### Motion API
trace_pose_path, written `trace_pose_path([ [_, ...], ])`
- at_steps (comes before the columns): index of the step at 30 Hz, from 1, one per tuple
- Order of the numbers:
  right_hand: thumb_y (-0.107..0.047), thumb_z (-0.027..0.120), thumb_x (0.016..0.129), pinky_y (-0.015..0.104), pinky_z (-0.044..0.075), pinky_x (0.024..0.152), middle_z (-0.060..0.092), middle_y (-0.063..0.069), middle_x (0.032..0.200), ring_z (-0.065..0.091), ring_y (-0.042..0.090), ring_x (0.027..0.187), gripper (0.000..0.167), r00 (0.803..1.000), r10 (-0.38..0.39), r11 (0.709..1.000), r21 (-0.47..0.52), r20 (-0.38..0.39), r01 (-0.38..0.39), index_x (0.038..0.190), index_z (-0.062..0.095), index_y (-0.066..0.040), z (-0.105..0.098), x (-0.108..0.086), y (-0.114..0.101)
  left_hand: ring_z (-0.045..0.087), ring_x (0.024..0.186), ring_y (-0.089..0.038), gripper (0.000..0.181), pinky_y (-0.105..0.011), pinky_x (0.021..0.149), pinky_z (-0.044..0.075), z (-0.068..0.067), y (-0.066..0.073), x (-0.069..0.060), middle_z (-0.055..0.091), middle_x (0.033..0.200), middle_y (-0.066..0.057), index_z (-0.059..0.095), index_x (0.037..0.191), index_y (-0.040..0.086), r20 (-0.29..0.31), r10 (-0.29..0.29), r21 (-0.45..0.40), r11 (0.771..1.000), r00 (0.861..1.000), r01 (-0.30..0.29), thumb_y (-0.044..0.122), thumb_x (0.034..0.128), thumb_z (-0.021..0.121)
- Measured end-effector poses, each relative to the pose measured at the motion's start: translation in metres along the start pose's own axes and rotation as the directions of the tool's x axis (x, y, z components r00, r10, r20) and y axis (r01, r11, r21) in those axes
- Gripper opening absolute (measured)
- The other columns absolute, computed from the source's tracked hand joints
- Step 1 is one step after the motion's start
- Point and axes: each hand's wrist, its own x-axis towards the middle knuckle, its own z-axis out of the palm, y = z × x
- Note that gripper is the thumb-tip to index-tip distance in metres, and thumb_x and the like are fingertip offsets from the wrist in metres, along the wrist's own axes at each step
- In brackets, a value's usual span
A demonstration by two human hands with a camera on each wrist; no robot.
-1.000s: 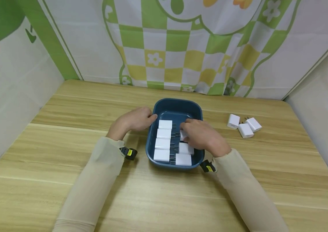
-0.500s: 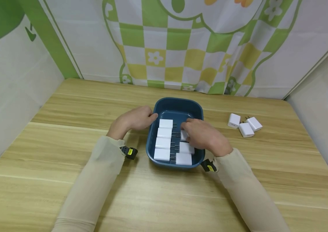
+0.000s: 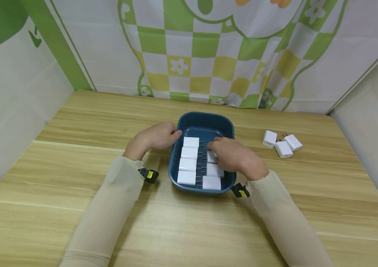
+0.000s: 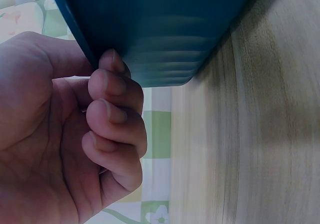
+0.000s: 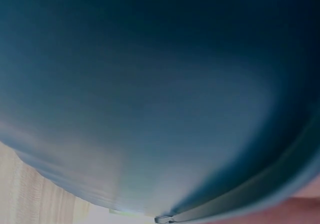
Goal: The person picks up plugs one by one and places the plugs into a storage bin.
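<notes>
A dark blue plastic bin point(image 3: 205, 120) sits on the wooden table. My left hand point(image 3: 155, 137) grips its left rim, thumb over the edge; in the left wrist view the curled fingers point(image 4: 117, 116) lie along the outer wall. My right hand point(image 3: 233, 154) reaches over the right rim and holds a white plug-in charger point(image 3: 211, 157) inside the bin, its fingertips partly hidden. That charger tops a right column, behind another charger point(image 3: 214, 170) and a front charger point(image 3: 211, 183). Several chargers form a left column point(image 3: 189, 164). Prongs of both columns face the middle.
Three loose white chargers lie right of the bin: one charger point(image 3: 269, 138) upright-looking, a second charger point(image 3: 283, 149), and a third charger point(image 3: 293, 142) touching or nearly touching it. A patterned curtain point(image 3: 205, 74) hangs behind the table. The bin's wall point(image 5: 150, 108) fills the right wrist view.
The charger in my right hand has shifted slightly left toward the left column, and the right fingertips moved with it. The left hand and bin stay put.
</notes>
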Motion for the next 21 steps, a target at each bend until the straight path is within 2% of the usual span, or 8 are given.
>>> trace_pose_path([
  [21, -0.009, 0.065, 0.099, 0.043, 0.051, 0.097, 0.063, 0.014, 0.126, 0.060, 0.025, 0.108, 0.033, 0.999, 0.005, 1.000, 0.004, -0.032, -0.005, 0.131, 0.065, -0.004, 0.0023, 0.0010, 0.0001, 0.037, 0.048, -0.012, 0.047, -0.028, 0.050, 0.032, 0.0007, 0.0002, 0.0006, 0.040, 0.057, 0.002, 0.049, 0.065, 0.013, 0.002, -0.006, 0.003, 1.000, 1.000, 0.006, 0.026, 0.1091, 0.041],
])
